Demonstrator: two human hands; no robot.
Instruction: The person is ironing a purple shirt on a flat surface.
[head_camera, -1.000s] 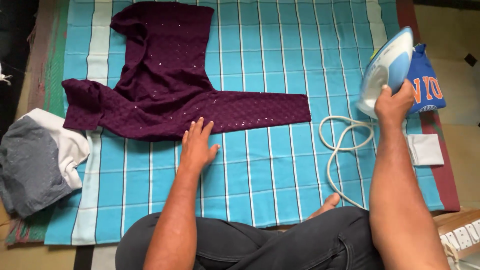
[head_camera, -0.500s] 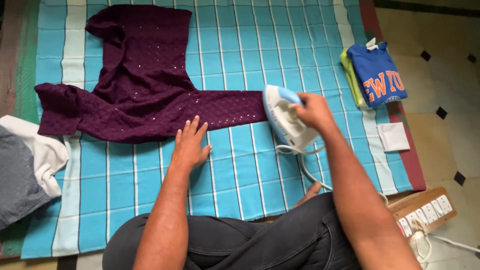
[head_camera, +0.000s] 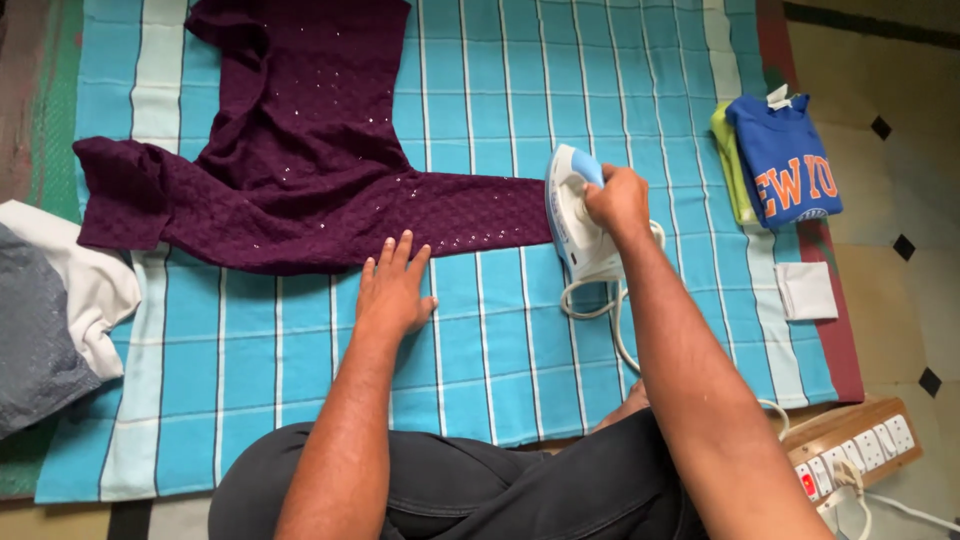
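Blue checked cloth (head_camera: 500, 330) covers the floor, with a white power strip (head_camera: 860, 452) on a wooden board at its near right corner. Nearer the person's crossed legs, the left hand (head_camera: 393, 290) lies flat, fingers spread, its fingertips touching the hem of the maroon garment (head_camera: 300, 170). Beyond it, the right hand (head_camera: 617, 200) grips the handle of the white and blue iron (head_camera: 575, 215), which sits at the garment's sleeve end. Further right lies a folded blue shirt (head_camera: 788, 160).
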